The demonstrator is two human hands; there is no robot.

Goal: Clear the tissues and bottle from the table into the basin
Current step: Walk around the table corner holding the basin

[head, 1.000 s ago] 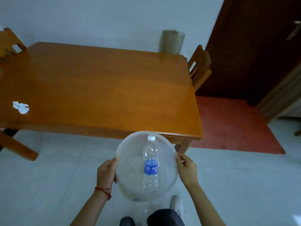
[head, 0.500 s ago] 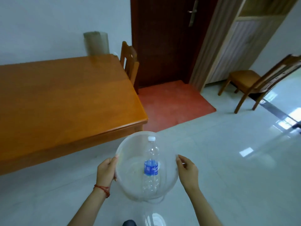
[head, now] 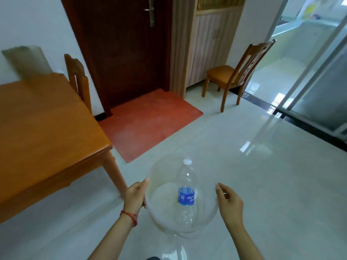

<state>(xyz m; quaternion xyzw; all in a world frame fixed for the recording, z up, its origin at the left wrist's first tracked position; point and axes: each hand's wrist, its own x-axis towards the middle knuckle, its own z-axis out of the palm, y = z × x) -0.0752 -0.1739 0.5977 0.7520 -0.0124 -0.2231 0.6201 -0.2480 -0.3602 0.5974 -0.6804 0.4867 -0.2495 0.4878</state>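
Two hands carry the clear basin [head: 206,171] over the floor beside the table [head: 47,128]: left hand [head: 135,196] clamped on its rim, right hand [head: 229,201] pinching the opposite rim. Bottle [head: 186,192] lies inside, loose. Tilt risks it rolling, tipping the basin. No tissues visible.

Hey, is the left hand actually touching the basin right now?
Touching. The head view shows the left hand wrapped over the basin rim, thumb on its edge.
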